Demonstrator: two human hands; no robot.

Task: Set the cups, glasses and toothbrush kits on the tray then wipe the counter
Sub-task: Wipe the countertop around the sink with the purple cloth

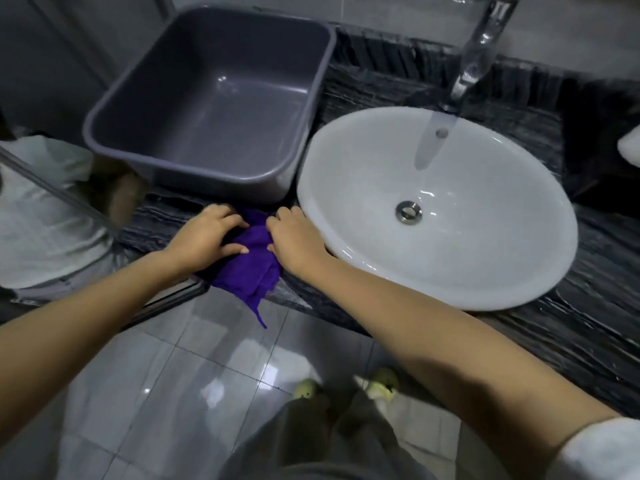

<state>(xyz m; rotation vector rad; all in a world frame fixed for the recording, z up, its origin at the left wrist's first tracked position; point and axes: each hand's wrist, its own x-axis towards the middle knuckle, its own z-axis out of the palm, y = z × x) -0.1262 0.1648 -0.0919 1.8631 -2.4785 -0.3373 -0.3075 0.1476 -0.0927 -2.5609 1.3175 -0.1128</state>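
Observation:
A purple cloth (pixel 249 271) lies bunched on the dark streaked counter (pixel 571 327), at its front edge, with one corner hanging over. My left hand (pixel 204 237) presses on the cloth's left side and my right hand (pixel 294 240) grips its right side, fingers curled into the fabric. Just behind the cloth stands a grey plastic tub (pixel 304 133), with nothing inside it. No cups, glasses or toothbrush kits are in view.
A white oval basin (pixel 502 271) sits right of my hands, under a chrome tap (pixel 474 60). A mirrored wall on the left (pixel 45 209) reflects my shirt. Below the counter edge are grey floor tiles (pixel 156 393) and my shoes.

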